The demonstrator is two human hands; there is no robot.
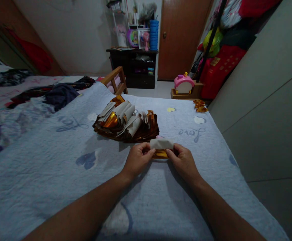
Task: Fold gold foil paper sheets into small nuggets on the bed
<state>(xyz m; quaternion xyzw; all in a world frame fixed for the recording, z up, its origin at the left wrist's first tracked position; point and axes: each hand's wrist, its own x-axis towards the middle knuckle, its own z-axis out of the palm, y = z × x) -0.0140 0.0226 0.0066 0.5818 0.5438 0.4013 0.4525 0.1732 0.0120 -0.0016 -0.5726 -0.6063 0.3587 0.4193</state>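
A sheet of gold foil paper [162,144] with a white back is partly folded, its gold strip showing along the near edge. My left hand [138,157] pinches its left end between thumb and fingers. At the right end, my right hand [184,160] grips it the same way. Just beyond my left hand lies a large, loose pile of gold foil paper [128,122], some sheets showing white backs. Several small folded gold pieces [200,106] sit together near the far right corner of the bed.
A light blue bedspread [105,194] with hearts and lettering covers the surface. Dark clothes [62,96] lie to the left, near a wooden chair [114,81]. Past the far edge stand a pink toy case [184,83] and a black cabinet [133,68]. A pale panel [266,100] flanks the right side.
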